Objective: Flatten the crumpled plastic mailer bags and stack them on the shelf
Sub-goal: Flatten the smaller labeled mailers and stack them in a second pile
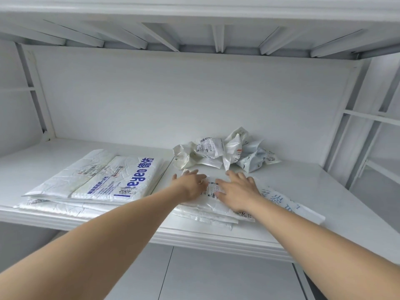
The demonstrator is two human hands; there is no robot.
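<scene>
Honestly, both the left hand (190, 184) and right hand (238, 191) lie flat, fingers spread, on the thin white plastic mailer bag (206, 208) under the palms, which looks light, floppy and slippery, so I'd press mid-bag and smooth outward.

Both arms are stretched onto a white shelf (313, 187). The left grip (191, 185) and the right grip (237, 192) are laid flat, fingers spread, on a white mailer bag (205, 210) near the shelf's front edge. A blue-lettered bag (281, 200) is seen beneath it, jutting out to the right. A stack of flattened bags (97, 180) lies to the left, and a heap of crumpled bags (223, 152) is set just behind the hands.
</scene>
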